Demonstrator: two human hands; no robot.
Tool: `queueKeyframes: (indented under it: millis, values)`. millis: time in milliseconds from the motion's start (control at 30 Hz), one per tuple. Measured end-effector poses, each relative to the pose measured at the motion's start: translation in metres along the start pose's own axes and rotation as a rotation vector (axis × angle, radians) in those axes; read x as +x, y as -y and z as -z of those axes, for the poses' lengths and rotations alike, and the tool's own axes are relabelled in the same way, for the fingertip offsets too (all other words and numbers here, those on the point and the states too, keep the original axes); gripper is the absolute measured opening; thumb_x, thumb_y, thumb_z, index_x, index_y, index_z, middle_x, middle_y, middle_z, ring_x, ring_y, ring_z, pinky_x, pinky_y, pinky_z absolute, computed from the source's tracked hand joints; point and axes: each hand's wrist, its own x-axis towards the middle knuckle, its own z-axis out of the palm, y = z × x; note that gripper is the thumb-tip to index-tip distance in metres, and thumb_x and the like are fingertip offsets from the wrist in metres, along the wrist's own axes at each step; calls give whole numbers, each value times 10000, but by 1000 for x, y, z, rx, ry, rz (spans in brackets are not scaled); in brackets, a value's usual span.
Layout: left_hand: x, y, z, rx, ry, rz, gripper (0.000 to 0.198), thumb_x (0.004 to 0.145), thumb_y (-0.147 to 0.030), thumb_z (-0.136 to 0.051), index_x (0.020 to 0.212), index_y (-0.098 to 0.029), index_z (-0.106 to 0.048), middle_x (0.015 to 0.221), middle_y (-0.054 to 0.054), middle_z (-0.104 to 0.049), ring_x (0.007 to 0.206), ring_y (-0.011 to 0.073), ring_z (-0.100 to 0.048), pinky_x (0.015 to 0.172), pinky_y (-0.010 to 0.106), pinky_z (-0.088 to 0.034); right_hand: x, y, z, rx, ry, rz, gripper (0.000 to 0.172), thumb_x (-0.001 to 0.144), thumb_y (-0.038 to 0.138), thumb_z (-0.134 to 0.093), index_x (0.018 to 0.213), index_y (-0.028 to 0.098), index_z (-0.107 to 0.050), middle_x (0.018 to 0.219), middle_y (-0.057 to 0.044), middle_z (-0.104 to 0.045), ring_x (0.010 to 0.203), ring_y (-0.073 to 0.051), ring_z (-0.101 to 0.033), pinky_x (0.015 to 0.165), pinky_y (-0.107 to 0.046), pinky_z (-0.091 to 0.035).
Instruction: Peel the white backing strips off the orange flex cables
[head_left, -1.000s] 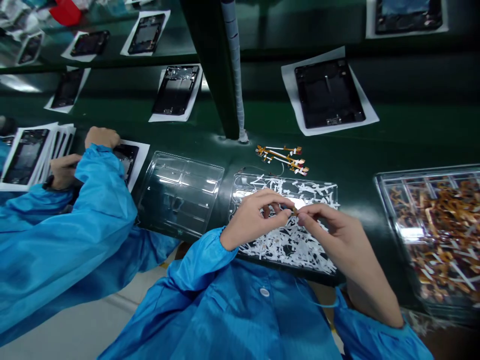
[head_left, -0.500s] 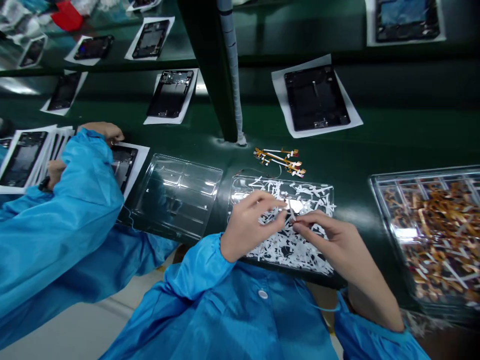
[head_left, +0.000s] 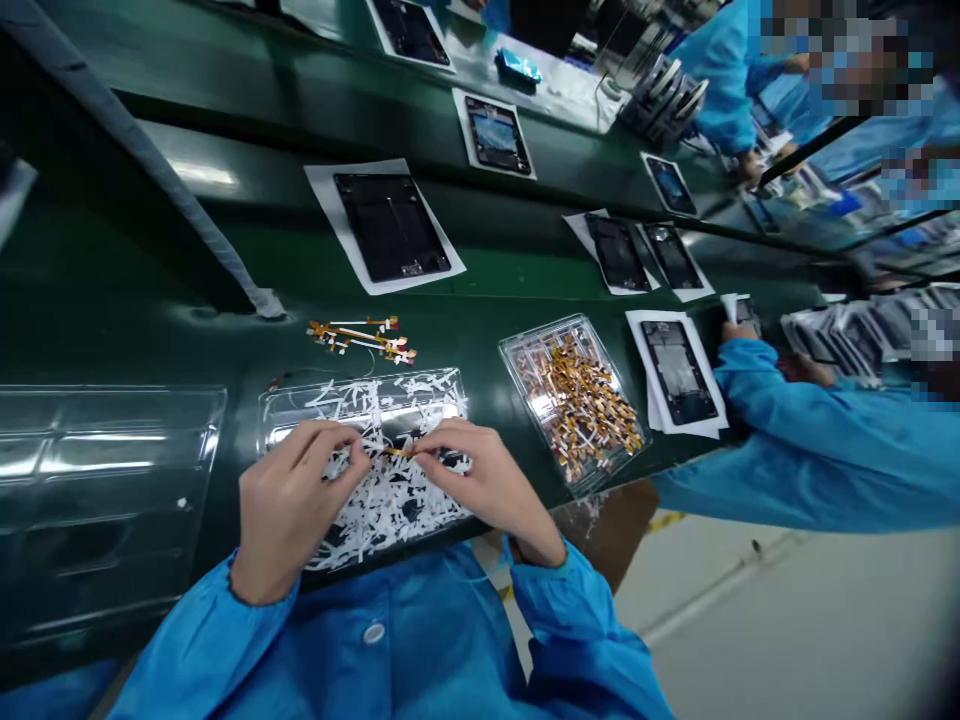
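Both hands meet over a transparent plastic tray (head_left: 264,418) heaped with white paper strips (head_left: 375,535). A thin orange flex cable (head_left: 395,452) stretches between my fingertips. My right hand (head_left: 484,475) pinches its right end between thumb and forefinger. At the other end, my left hand (head_left: 292,500) is closed in a pinch at a thin white strip (head_left: 369,443); its exact hold is partly hidden by the fingers. Just behind the tray lies a small group of orange and white flex cables (head_left: 360,335).
A second tray (head_left: 517,350) full of flex cables stands to the right. At left lies another transparent tray (head_left: 112,440). Tablet housings (head_left: 390,225) rest on white sheets behind. A slanted post (head_left: 187,210) rises at left. A co-worker's blue sleeve (head_left: 825,440) reaches in from the right.
My view has swung right, so the trays appear further left and a right-hand co-worker shows. An orange flex cable now shows between my fingertips, where a pale strip was visible before.
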Motion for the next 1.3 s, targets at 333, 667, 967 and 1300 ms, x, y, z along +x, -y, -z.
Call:
queueKeyframes:
  millis: [333, 667, 967, 1300]
  values:
    - [5, -5, 7, -397, 146, 258, 97, 993, -238, -629, 917, -188, -664, 845, 6, -676, 745, 128, -655, 659, 242, -506, -13, 4, 58, -60, 74, 16, 179, 1003, 295, -633, 1127, 285, -763, 913, -31, -708, 814, -165, -677, 672, -295, -513]
    - [10, -23, -1, -679, 78, 261, 156, 984, -289, -684, 1086, -214, -775, 989, 49, -760, 898, 162, -728, 788, 315, -630, -1, -3, 32, -59, 145, 46, 179, 994, 368, -636, 1089, 319, -780, 994, -60, -734, 866, -213, -698, 646, -311, -554]
    - [-13, 1, 0, -403, 207, 223, 212, 1042, -234, -579, 1183, -193, -732, 1047, 82, -733, 910, 187, -714, 768, 355, -646, -16, -13, 56, -106, 99, -8, 247, 992, 416, -632, 1188, 354, -769, 898, -46, -715, 764, -202, -695, 614, -309, -568]
    - [22, -36, 14, -632, 217, 2, 253, 960, -388, -708, 1128, -201, -739, 1056, 65, -731, 1011, 183, -699, 898, 339, -615, 7, -2, 38, -214, 296, 157, 699, 988, 376, -632, 1633, 355, -361, 778, 2, -686, 603, -172, -656, 536, -275, -543]
